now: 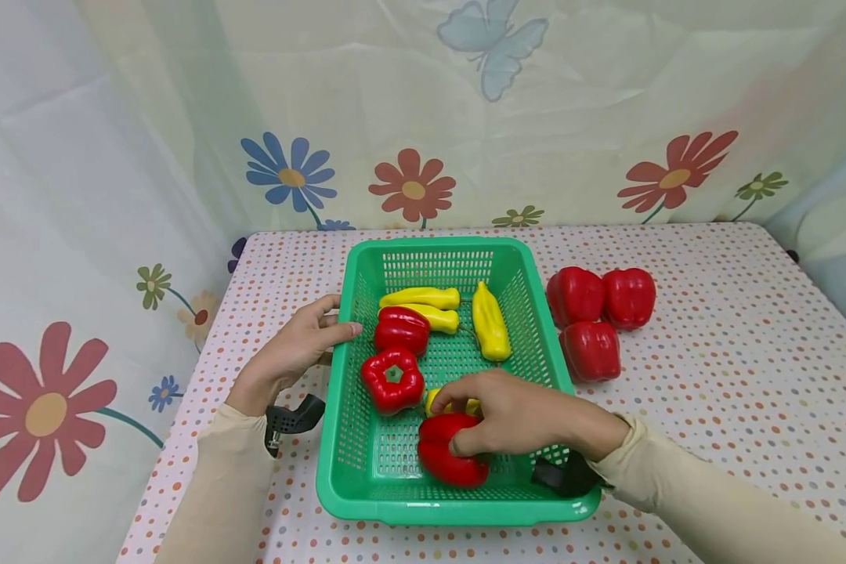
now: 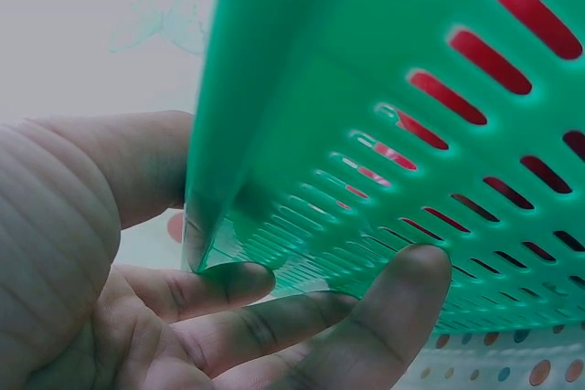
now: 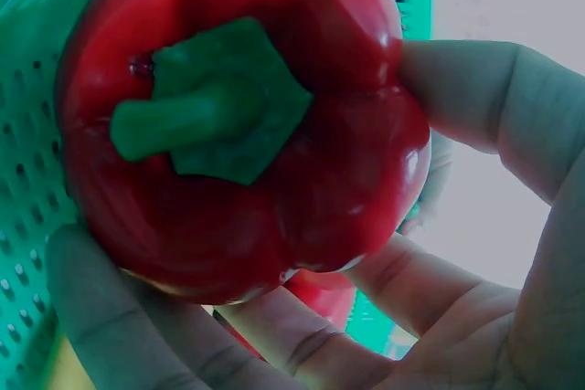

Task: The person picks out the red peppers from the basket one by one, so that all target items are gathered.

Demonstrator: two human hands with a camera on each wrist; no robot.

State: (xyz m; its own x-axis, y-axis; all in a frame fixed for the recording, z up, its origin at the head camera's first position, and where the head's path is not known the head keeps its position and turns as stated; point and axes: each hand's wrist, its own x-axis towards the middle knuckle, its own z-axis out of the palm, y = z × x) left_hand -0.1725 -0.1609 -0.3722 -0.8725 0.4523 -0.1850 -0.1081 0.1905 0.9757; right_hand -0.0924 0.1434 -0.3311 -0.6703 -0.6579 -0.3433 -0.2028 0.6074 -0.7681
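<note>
A green plastic basket (image 1: 458,513) stands on the table. My left hand (image 1: 299,345) holds its left rim, thumb over the edge and fingers against the slotted outer wall (image 2: 320,180). Inside the basket, near its front, my right hand (image 1: 518,411) grips a red bell pepper (image 1: 447,458); the right wrist view shows its green stem (image 3: 210,111) with thumb and fingers around its sides. Two more red bell peppers, one (image 1: 402,330) behind the other (image 1: 392,384), lie at the basket's left. Yellow peppers (image 1: 491,325) lie around them, one partly hidden behind my right hand.
Three red bell peppers (image 1: 591,345) sit close together on the dotted tablecloth (image 1: 719,360), just right of the basket. A flowered curtain (image 1: 536,157) hangs behind the table. Each wrist wears a black mount (image 1: 292,419).
</note>
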